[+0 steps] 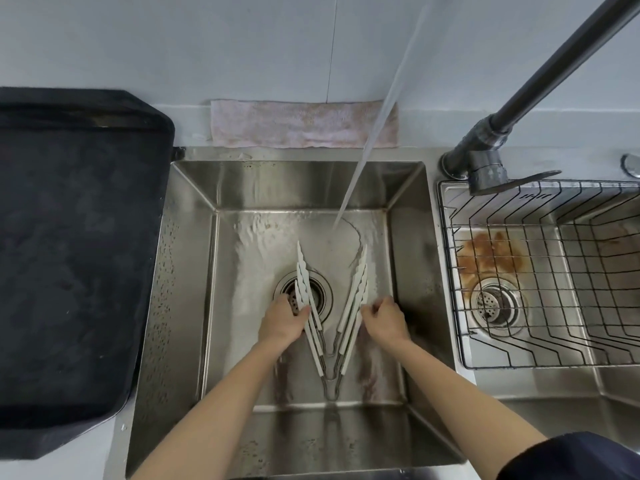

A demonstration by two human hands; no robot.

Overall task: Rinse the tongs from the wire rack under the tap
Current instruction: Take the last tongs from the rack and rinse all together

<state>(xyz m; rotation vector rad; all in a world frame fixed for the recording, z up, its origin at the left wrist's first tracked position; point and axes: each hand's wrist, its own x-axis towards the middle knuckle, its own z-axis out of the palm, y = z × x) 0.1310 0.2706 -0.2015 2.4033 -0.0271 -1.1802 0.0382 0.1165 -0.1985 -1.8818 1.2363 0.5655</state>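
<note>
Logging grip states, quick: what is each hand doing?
Left hand: holds the tongs by one arm.
Right hand: holds their other arm.

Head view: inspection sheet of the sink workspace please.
Surface: steel sink, wet; tap running, stream landing beyond the tips.
Job's things: several tongs nested, spread in a V over the drain.
Clutter: pink cloth behind the basin.
Grippers: left hand against the left arms; right hand curled at the right arms.
Cables: nothing seen.
Surroundings: dark mat left; wire rack right.
</note>
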